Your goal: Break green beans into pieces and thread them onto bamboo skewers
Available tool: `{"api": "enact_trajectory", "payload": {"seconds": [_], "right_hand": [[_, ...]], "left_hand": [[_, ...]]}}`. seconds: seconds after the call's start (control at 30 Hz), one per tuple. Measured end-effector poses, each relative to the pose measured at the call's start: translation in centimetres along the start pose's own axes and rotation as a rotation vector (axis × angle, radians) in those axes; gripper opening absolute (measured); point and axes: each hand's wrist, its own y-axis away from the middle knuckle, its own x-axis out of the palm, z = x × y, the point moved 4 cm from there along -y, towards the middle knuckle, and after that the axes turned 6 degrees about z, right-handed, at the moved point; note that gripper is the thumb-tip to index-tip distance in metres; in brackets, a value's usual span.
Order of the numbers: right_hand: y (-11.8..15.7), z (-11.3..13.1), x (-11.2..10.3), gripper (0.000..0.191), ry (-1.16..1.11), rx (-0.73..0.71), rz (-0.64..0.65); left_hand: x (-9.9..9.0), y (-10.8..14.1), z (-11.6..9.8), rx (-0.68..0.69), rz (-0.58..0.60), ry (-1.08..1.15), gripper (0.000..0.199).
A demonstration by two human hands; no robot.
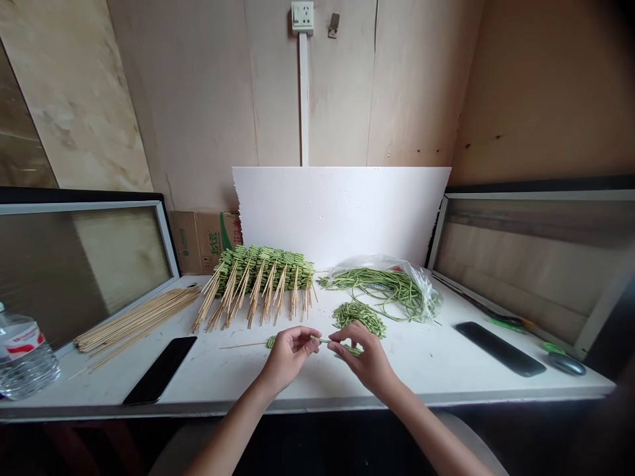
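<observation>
Both hands up front on the head view. Left hand (290,354): fingers curled, thumb and fingertips pinching one end of a green bean piece (325,341). Right hand (364,354): thumb and forefinger pinching the other end. Bean piece sits in the gap between the hands, above the white tabletop (421,360); its ends are covered by fingertips, so I can't read its full length.

Thin wooden skewer (243,346) pokes out left of the left hand, threaded bean pieces (270,342) on it; the rest is hidden behind that hand. Can't tell if it's gripped or lying down. More green under the right palm, mostly covered.

Cut-bean pile (360,316) just behind the right hand, its near side partly blocked. Long beans (387,284) behind it, partly in a clear plastic bag (429,291); glare blurs the bag's outline. Stacked bean skewers (268,261) overlap, so I can't count them.

Water bottle (24,354) is cut off at the left border. Dark flat slab (500,349) on the right, can't identify it.

Room: front table edge (322,404) runs under both forearms. Bare top left of the left hand to the phone (160,371), and right of the right hand to the slab.
</observation>
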Motion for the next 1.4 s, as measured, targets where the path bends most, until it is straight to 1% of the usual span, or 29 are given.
{"api": "enact_trajectory", "payload": {"seconds": [0.1,0.17,0.27,0.33,0.43,0.6,0.7,0.83,0.9,1.0,1.03,1.17,1.27,1.4], "right_hand": [[0.0,0.5,-0.2,0.008,0.083,-0.094,-0.022],[0.0,1.0,-0.1,0.004,0.116,-0.157,-0.037],[0.1,1.6,0.1,0.006,0.124,-0.215,-0.042],[0.1,1.6,0.3,0.007,0.116,-0.202,-0.041],[0.2,1.5,0.7,0.011,0.091,-0.145,-0.029],[0.4,1.9,1.2,0.018,0.036,-0.123,-0.025],[0.4,2.1,1.2,0.017,0.023,-0.095,0.003],[0.3,2.3,0.8,0.008,-0.006,-0.065,0.043],[0.3,2.3,0.6,0.011,-0.013,-0.063,0.052],[0.3,2.4,0.6,0.021,-0.005,-0.084,0.061],[0.3,2.4,0.6,0.021,-0.003,-0.088,0.059],[0.3,2.4,0.6,0.008,-0.008,-0.087,0.031],[0.3,2.3,0.6,0.010,-0.017,-0.086,0.009],[0.3,2.1,0.6,0.013,-0.060,-0.041,-0.016]], "left_hand": [[0.1,0.2,-0.6,0.046,-0.006,-0.107,0.029],[0.3,0.5,-1.2,0.121,-0.010,-0.241,0.021],[0.8,1.0,-2.0,0.250,-0.015,-0.403,0.012],[1.0,1.1,-2.1,0.300,-0.032,-0.459,0.009],[1.1,1.2,-2.3,0.361,-0.064,-0.557,0.007],[1.6,1.4,-2.6,0.438,-0.029,-0.676,0.016],[1.5,1.4,-2.7,0.442,-0.029,-0.689,0.019],[1.0,1.3,-2.7,0.421,-0.055,-0.664,0.018],[0.9,1.2,-2.7,0.416,-0.059,-0.642,0.018],[0.7,1.2,-2.8,0.403,-0.065,-0.623,0.017],[0.8,1.3,-2.8,0.399,-0.064,-0.622,0.016],[1.1,1.4,-3.0,0.391,-0.049,-0.628,0.015],[1.3,1.5,-3.1,0.387,-0.032,-0.631,0.014],[1.8,1.7,-3.1,0.378,0.032,-0.609,0.017]]}}
